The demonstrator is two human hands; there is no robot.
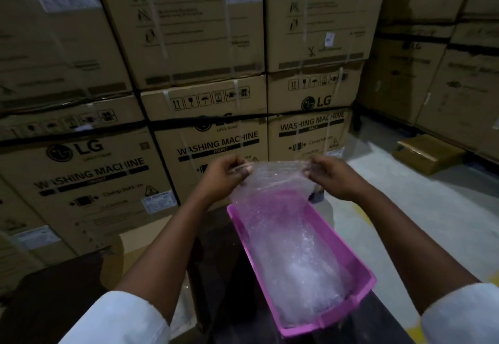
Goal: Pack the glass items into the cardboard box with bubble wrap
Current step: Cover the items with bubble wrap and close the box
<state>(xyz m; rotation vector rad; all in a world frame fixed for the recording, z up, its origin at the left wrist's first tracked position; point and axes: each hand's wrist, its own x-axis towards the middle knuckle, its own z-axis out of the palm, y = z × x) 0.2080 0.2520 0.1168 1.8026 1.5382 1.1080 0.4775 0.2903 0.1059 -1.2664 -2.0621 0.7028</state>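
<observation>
While both hands pinch it, bubble wrap [283, 225] fills the pink tray [361, 297].

Stacked cartons [210, 138] behind the pink tray [310, 322]: "LG", "WASHING MACHINE", "FRONT"; right carton [310, 117] "LG", "WASHING MACHINE".
</observation>
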